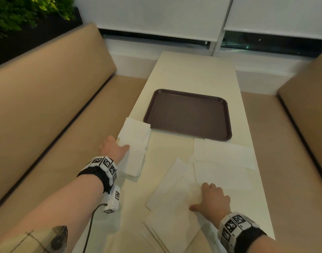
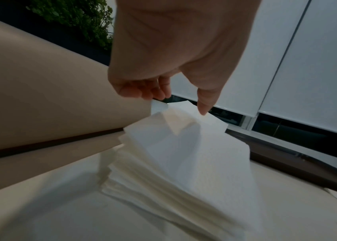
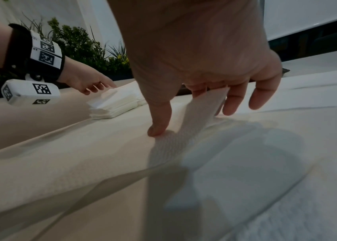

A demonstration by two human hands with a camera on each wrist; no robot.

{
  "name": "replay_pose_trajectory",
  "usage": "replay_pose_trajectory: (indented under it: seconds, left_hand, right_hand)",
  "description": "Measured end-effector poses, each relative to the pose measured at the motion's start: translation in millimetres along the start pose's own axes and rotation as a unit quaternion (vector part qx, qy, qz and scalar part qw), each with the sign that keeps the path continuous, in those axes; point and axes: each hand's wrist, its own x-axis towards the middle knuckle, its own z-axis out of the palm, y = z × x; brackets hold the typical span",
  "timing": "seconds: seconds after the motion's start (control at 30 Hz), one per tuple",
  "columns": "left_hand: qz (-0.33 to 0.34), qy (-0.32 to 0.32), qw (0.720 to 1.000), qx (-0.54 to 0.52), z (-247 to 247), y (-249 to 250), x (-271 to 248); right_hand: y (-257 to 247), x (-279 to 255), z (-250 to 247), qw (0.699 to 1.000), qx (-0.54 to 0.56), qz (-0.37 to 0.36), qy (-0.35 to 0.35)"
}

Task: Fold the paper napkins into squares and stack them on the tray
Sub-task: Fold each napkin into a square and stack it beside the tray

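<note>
An empty brown tray [image 1: 187, 114] lies in the middle of the cream table [image 1: 193, 73]. A stack of folded white napkins [image 1: 136, 141] [image 2: 184, 163] [image 3: 114, 104] sits at the tray's near left corner. My left hand [image 1: 120, 145] [image 2: 178, 102] holds the stack's left edge, thumb on the top napkin and fingers curled under its raised corner. Several unfolded napkins [image 1: 173, 207] lie in a pile at the near middle. My right hand [image 1: 202, 196] [image 3: 184, 110] rests on this pile, thumb pressing down, while the curled fingers lift a flap of the top sheet [image 3: 204, 106].
More open napkins [image 1: 228, 154] lie spread on the right, just before the tray. Tan bench seats [image 1: 47, 106] flank the narrow table on both sides. Plants [image 1: 19, 13] stand at the far left, and a window with blinds [image 1: 156, 15] is behind.
</note>
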Motion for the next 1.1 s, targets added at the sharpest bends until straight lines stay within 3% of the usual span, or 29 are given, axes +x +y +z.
replay_pose_trajectory:
  seconds: [0.13,0.27,0.37,0.47,0.53,0.6,0.73,0.8,0.83,0.9,0.97,1.0,1.03,1.1]
  left_hand:
    - [0.079,0.104,0.991,0.035,-3.7,16.4,-21.9]
    - [0.217,0.112,0.97,0.017,0.8,40.7,-47.9]
    - [0.341,0.033,0.938,-0.046,10.9,60.2,-78.5]
    - [0.397,-0.166,0.902,-0.031,32.1,74.5,-119.1]
    - [0.392,-0.274,0.878,0.033,50.9,79.6,-142.7]
    - [0.364,-0.33,0.869,0.06,67.4,80.4,-157.4]
    - [0.295,-0.348,0.89,0.009,76.5,84.3,-165.1]
    - [0.258,-0.349,0.9,-0.046,73.1,88.1,-162.7]
    - [0.235,-0.357,0.9,-0.089,69.2,90.4,-162.6]
    - [0.175,-0.408,0.871,-0.211,59.6,95.9,-167.2]
    - [0.126,-0.464,0.819,-0.311,50.7,102.2,-174.1]
    - [0.113,-0.477,0.804,-0.336,46.8,105.9,-177.4]
    - [0.102,-0.485,0.793,-0.353,42.7,109.8,-180.3]
    - [0.091,-0.489,0.787,-0.366,34.9,116.5,-183.4]
  right_hand:
    - [0.2,-0.3,-1.3,0.998,-0.025,-0.039,0.042]
    - [6.8,-2.2,-1.9,0.991,-0.078,-0.088,0.061]
    - [10.7,-2.1,-3.3,0.989,-0.088,-0.1,0.069]
    - [20.2,1.0,-3.6,0.987,-0.031,-0.119,0.102]
    - [21.3,0.9,-10.7,0.984,0.025,-0.135,0.118]
    - [26.1,-2.0,-19.3,0.974,0.083,-0.158,0.136]
    - [30.9,-11.4,-47.8,0.938,0.207,-0.197,0.197]
    - [38.1,-17.5,-63.2,0.908,0.305,-0.152,0.243]
    - [41.1,-21.8,-67.9,0.894,0.368,-0.103,0.232]
    - [42.8,-33.5,-72.0,0.867,0.484,-0.041,0.109]
    - [39.7,-43.4,-70.5,0.829,0.557,-0.056,-0.016]
    - [36.6,-48.8,-73.0,0.806,0.587,-0.062,-0.043]
    - [35.3,-51.3,-75.2,0.795,0.602,-0.068,-0.037]
    - [35.3,-52.3,-84.7,0.801,0.595,-0.062,0.033]
